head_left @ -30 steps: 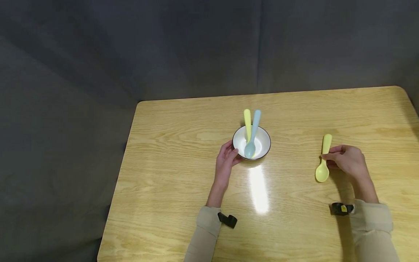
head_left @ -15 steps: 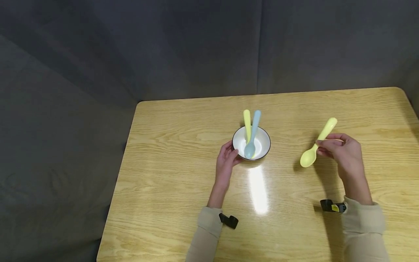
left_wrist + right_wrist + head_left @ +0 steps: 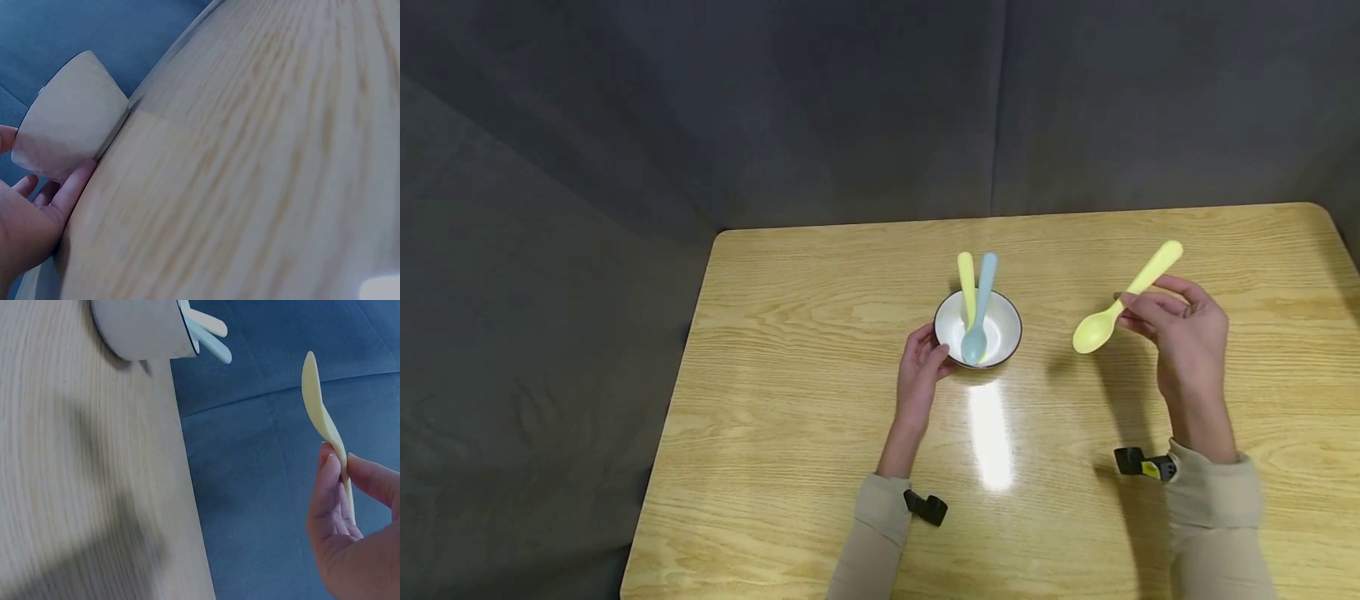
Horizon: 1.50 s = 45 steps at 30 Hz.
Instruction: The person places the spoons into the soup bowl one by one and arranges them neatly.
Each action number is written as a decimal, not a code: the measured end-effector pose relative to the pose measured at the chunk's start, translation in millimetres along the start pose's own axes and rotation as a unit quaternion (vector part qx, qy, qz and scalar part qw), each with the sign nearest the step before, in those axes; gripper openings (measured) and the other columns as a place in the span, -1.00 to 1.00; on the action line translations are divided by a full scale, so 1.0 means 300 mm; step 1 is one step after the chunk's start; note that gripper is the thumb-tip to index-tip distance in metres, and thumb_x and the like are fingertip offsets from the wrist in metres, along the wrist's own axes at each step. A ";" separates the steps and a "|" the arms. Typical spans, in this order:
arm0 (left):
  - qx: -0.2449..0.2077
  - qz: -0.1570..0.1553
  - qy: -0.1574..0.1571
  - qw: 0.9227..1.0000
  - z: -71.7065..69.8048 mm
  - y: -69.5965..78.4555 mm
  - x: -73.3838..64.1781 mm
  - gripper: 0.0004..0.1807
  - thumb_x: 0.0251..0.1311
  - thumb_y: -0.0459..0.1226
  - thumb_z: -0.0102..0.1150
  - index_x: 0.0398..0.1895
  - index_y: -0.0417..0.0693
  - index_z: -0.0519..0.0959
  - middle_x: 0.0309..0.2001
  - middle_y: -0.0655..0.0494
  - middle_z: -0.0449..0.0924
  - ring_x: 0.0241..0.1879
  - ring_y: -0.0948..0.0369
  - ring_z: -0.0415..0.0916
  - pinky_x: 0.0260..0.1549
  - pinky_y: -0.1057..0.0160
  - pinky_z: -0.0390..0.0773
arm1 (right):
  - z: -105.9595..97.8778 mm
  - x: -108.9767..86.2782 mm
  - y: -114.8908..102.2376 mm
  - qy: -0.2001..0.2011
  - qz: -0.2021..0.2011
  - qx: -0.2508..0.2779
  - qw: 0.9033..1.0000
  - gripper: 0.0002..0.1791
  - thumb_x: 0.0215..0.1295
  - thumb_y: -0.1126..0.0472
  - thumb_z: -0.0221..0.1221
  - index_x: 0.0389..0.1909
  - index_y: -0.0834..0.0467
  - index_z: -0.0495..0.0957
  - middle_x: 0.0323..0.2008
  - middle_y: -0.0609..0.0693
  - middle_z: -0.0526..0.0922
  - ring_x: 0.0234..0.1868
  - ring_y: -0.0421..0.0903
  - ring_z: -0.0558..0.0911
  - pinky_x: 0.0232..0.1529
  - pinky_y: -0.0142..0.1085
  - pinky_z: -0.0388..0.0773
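A white bowl (image 3: 1002,327) with a dark rim stands on the table, holding a blue spoon (image 3: 973,342) and a yellow spoon (image 3: 966,279) whose handles lean out over the far rim. My left hand (image 3: 917,375) grips the bowl's near left side, thumb at the rim and fingers along the outer wall, as the left wrist view also shows of the bowl (image 3: 72,119). To the right, my right hand (image 3: 1193,350) pinches a second yellow spoon (image 3: 1093,332) near its neck, raised above the table with the spoon's head toward the bowl. The right wrist view shows this spoon (image 3: 319,406) between thumb and fingers.
The wooden table (image 3: 790,417) has its far edge against a dark cloth backdrop (image 3: 850,108). Black devices are strapped at both cuffs, one at the left wrist (image 3: 927,507) and one at the right (image 3: 1142,464). Light glares on the tabletop below the bowl.
My right hand has lifted the yellow spoon from the table and moved it up and left, its head swinging toward the bowl. The left hand and bowl have stayed almost still.
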<state>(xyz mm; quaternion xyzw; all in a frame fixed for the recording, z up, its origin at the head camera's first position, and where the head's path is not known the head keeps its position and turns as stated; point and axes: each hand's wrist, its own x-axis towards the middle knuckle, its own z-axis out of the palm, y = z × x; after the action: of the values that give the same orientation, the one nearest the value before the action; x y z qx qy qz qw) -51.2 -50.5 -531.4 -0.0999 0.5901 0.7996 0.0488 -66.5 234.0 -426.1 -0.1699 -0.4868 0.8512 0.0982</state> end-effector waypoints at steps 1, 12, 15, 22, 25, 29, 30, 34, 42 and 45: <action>0.003 -0.001 0.000 1.000 -0.001 0.000 0.001 -0.49 0.40 -0.33 0.11 0.39 -0.21 0.39 0.30 -0.15 0.48 0.21 0.03 0.52 -0.02 0.20 0.70 | 0.007 0.000 0.001 -0.003 -0.004 0.006 1.000 -0.64 0.17 0.68 0.28 -0.08 0.35 0.47 -0.48 0.16 0.77 -0.51 -0.05 0.78 -0.45 -0.32 0.75; -0.001 0.000 0.000 1.000 -0.004 0.001 0.002 -0.51 0.39 -0.34 0.12 0.35 -0.26 0.40 0.25 -0.18 0.52 0.13 0.07 0.56 -0.03 0.18 0.72 | 0.070 0.001 0.035 -0.032 -0.009 0.041 0.999 -0.66 0.19 0.72 0.22 -0.13 0.36 0.41 -0.49 0.19 0.76 -0.53 -0.03 0.78 -0.45 -0.29 0.76; 0.004 -0.001 -0.003 1.000 -0.004 0.002 0.002 -0.51 0.40 -0.33 0.11 0.36 -0.26 0.40 0.25 -0.18 0.53 0.13 0.08 0.56 -0.03 0.18 0.71 | 0.083 -0.002 0.050 -0.031 -0.008 0.039 0.999 -0.65 0.19 0.71 0.23 -0.15 0.35 0.37 -0.50 0.17 0.76 -0.53 -0.04 0.77 -0.45 -0.30 0.76; 0.007 -0.002 -0.003 1.000 -0.002 0.005 -0.002 -0.50 0.40 -0.33 0.11 0.38 -0.24 0.39 0.27 -0.17 0.52 0.14 0.07 0.56 -0.03 0.18 0.70 | 0.117 -0.011 0.084 -0.027 0.003 0.026 0.999 -0.68 0.21 0.70 0.22 -0.20 0.33 0.37 -0.48 0.16 0.76 -0.49 -0.06 0.78 -0.41 -0.30 0.76; 0.010 -0.003 -0.005 1.000 -0.002 0.005 -0.003 -0.49 0.41 -0.33 0.10 0.39 -0.22 0.38 0.29 -0.15 0.52 0.15 0.07 0.56 -0.02 0.20 0.70 | 0.129 -0.013 0.097 -0.029 0.005 0.018 0.999 -0.68 0.21 0.71 0.19 -0.21 0.32 0.36 -0.48 0.14 0.76 -0.49 -0.07 0.78 -0.40 -0.30 0.76; 0.010 -0.006 -0.010 1.000 -0.004 0.006 -0.003 -0.48 0.40 -0.34 0.11 0.41 -0.21 0.37 0.31 -0.13 0.51 0.19 0.07 0.54 -0.01 0.21 0.69 | 0.141 -0.016 0.112 -0.033 0.008 0.014 0.999 -0.70 0.22 0.71 0.17 -0.23 0.32 0.36 -0.49 0.13 0.76 -0.50 -0.09 0.78 -0.39 -0.30 0.76; 0.009 -0.008 -0.011 1.000 -0.004 0.007 -0.003 -0.47 0.40 -0.34 0.11 0.41 -0.20 0.36 0.31 -0.13 0.50 0.21 0.06 0.53 0.00 0.20 0.68 | 0.144 -0.017 0.115 -0.034 0.009 0.010 0.999 -0.70 0.22 0.70 0.18 -0.23 0.32 0.36 -0.49 0.12 0.76 -0.50 -0.09 0.78 -0.39 -0.31 0.76; 0.008 -0.006 -0.016 1.000 -0.003 0.008 -0.003 -0.43 0.37 -0.37 0.14 0.44 -0.20 0.34 0.32 -0.12 0.47 0.25 0.07 0.48 0.05 0.17 0.68 | 0.152 -0.016 0.128 -0.039 0.018 -0.006 0.999 -0.70 0.23 0.68 0.20 -0.22 0.32 0.35 -0.49 0.09 0.76 -0.49 -0.11 0.78 -0.38 -0.32 0.76; 0.015 -0.001 -0.029 0.999 -0.008 0.009 -0.003 -0.34 0.35 -0.39 0.14 0.52 -0.18 0.26 0.41 -0.13 0.39 0.36 0.05 0.39 0.11 0.16 0.66 | 0.161 -0.016 0.155 -0.055 0.025 -0.015 0.998 -0.74 0.23 0.68 0.21 -0.25 0.34 0.40 -0.48 0.09 0.76 -0.47 -0.11 0.78 -0.35 -0.31 0.77; 0.016 -0.002 -0.039 0.999 -0.010 0.009 -0.002 -0.29 0.37 -0.39 0.13 0.57 -0.12 0.21 0.51 -0.09 0.28 0.45 0.04 0.30 0.17 0.15 0.62 | 0.165 -0.017 0.166 -0.063 0.023 -0.021 0.998 -0.76 0.23 0.68 0.21 -0.26 0.36 0.42 -0.48 0.09 0.76 -0.47 -0.10 0.78 -0.34 -0.30 0.77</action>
<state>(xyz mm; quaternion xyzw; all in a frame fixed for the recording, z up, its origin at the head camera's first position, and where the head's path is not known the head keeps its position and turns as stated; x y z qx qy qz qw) -50.7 -54.3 -529.4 -0.0686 0.6001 0.7934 0.0749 -81.0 167.6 -444.9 -0.1292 -0.5061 0.8516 0.0443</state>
